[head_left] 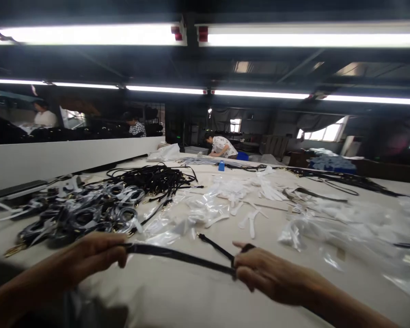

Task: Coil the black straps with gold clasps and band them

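A thin black strap (177, 255) is stretched between my two hands just above the near part of the table (191, 300). My left hand (89, 259) is closed around its left end. My right hand (263, 273) pinches the strap on the right, where a short free end (213, 246) sticks back up toward the middle. Both forearms come in from the bottom edge.
A heap of coiled black straps in clear bags (82, 214) lies at the left, loose black straps (153, 177) behind it. Empty clear bags and white pieces (232, 196) are strewn across the middle and right. Other people work at far tables, one bent over (222, 146).
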Tool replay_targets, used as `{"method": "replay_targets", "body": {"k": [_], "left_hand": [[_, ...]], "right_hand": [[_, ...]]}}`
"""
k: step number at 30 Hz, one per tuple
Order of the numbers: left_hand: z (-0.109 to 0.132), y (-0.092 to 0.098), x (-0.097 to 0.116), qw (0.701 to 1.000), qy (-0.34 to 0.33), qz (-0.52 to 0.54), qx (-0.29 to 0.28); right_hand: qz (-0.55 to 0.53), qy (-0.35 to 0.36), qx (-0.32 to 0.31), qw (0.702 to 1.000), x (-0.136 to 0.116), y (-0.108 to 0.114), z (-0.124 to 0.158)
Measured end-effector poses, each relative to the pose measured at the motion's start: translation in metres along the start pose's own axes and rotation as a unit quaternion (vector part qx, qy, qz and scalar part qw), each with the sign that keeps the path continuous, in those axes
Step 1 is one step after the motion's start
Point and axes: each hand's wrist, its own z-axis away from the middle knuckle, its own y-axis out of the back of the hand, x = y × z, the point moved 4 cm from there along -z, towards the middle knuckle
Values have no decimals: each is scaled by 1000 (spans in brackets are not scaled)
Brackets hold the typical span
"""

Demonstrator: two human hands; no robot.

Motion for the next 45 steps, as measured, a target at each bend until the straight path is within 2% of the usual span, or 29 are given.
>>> {"method": "replay_targets", "body": {"k": [2,3,5,6,8,10,12,13,14,15,16,18,20,21,22,24,26,27,29,30,32,34,36,37,39,41,43,45], "left_hand": [[-16,0,-1,998,5,18,-56],[-24,-8,-6,994,17,67,-88],[-38,-35,-19,972,29,208,-109],[-44,-55,-24,953,28,277,-117],[-54,-102,-24,905,14,414,-99],[-60,-151,-13,850,2,519,-90],[-62,-193,10,816,-31,568,-102],[-60,-207,23,808,-47,578,-102],[-58,-217,35,807,-61,578,-104],[-55,-221,45,812,-73,570,-103],[-51,-220,54,820,-82,557,-100],[-43,-208,64,843,-92,522,-86],[-36,-186,62,874,-92,474,-54],[-33,-174,58,892,-84,442,-45],[-31,-163,51,910,-68,407,-46],[-27,-145,34,932,-24,353,-74],[-23,-131,17,934,10,340,-111],[-22,-126,11,934,8,336,-118],[-22,-120,5,935,-5,335,-121],[-23,-120,6,934,-16,339,-115],[-28,-127,11,925,-37,371,-76],[-34,-142,19,905,-59,420,-8],[-39,-162,27,881,-62,469,31],[-40,-173,29,863,-47,502,33],[-36,-191,33,821,-5,570,39],[-26,-198,35,791,29,607,73],[-12,-198,34,795,38,597,99],[1,-194,31,822,40,562,83]], "right_hand": [[-175,-47,-64,981,-12,-18,16],[-292,-50,-56,953,-19,-22,21],[-489,-10,17,872,-36,-17,22],[-550,24,67,832,-45,-8,17],[-618,98,157,764,-63,15,2],[-650,161,223,708,-79,40,-19],[-657,213,277,668,-87,60,-41],[-642,230,301,667,-87,66,-51],[-611,244,326,679,-84,69,-59],[-562,256,353,703,-80,70,-65],[-495,262,377,738,-75,68,-69],[-303,261,383,833,-67,56,-73],[-80,246,303,917,-62,37,-74],[18,234,239,942,-59,26,-73],[98,218,172,956,-57,15,-71],[199,165,54,965,-53,-1,-62],[213,89,-34,972,-52,-11,-52],[173,46,-74,981,-53,-16,-48],[-9,-30,-132,991,-57,-26,-43],[-132,-51,-142,980,-62,-31,-43],[-368,-42,-121,921,-76,-35,-52],[-533,14,-50,845,-91,-29,-67],[-620,65,36,781,-103,-17,-84],[-632,90,82,765,-107,-9,-91],[-603,138,173,767,-109,8,-103],[-515,181,260,796,-102,22,-111],[-365,212,340,840,-88,31,-114],[-162,234,364,887,-73,31,-115]]}}
